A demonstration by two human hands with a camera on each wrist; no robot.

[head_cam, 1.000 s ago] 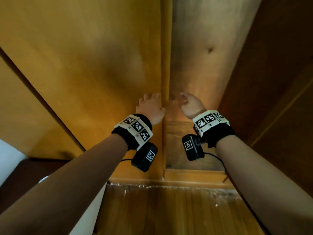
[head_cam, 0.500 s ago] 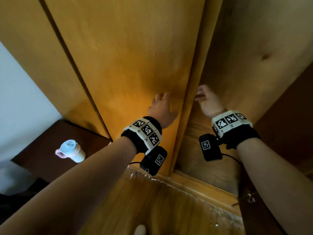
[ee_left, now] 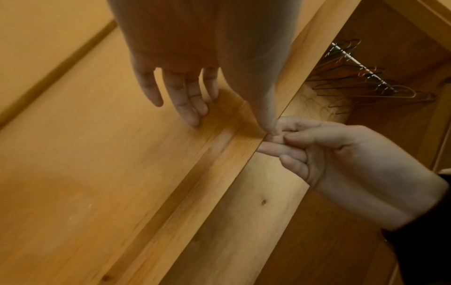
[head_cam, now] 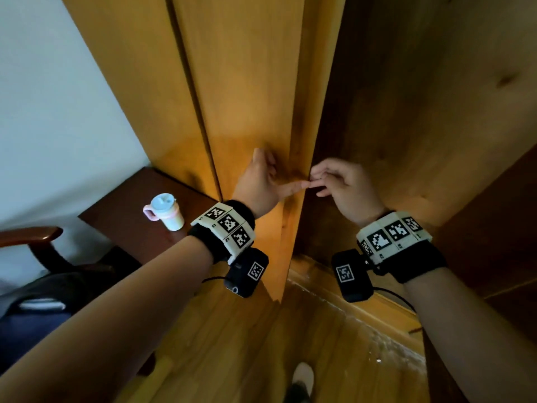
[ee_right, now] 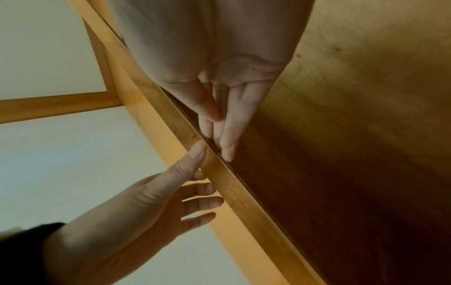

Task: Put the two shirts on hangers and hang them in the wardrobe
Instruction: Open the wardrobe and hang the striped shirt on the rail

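The wardrobe door stands part open, its edge turned toward me. My left hand lies with straight fingers on the door's outer face, its thumb across the edge. My right hand has its curled fingertips hooked on the inner side of that edge. Inside the wardrobe, several empty wire hangers hang on a rail. No shirt is in view.
A lidded pink and white cup stands on a dark side table left of the wardrobe. Below it are a chair armrest and a dark bundle. A dark wooden panel closes the right side. My foot is on the wood floor.
The door has swung left, away from the closed seam, widening the gap into the wardrobe. Both hands stayed at its edge; the side table and cup came into view.
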